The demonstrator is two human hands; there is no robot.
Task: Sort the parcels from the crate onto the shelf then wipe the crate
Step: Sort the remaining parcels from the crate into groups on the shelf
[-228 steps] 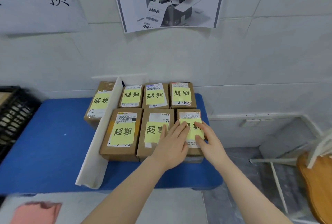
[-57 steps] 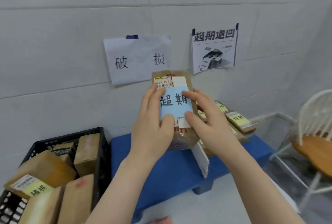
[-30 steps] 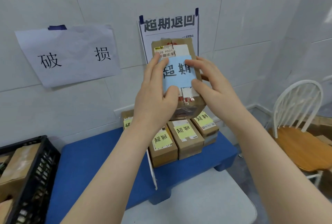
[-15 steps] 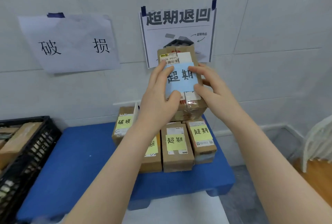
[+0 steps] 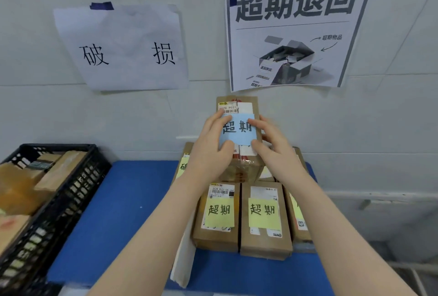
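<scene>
I hold a brown parcel with a blue handwritten note, tilted up above the back row of parcels on the blue shelf. My left hand grips its left side and my right hand its right side. Below lie several brown parcels with yellow notes, right of a white divider. One parcel with a yellow note peeks out left of my left hand. The black crate at the left holds more parcels.
Two paper signs are taped to the tiled wall, a handwritten one at the left and a printed one at the right. The shelf's left half is bare blue surface. Grey floor shows at the far right.
Both hands have lowered the blue-noted parcel toward the stacked parcels right of the divider. My view has moved closer to the shelf and the wall signs.
</scene>
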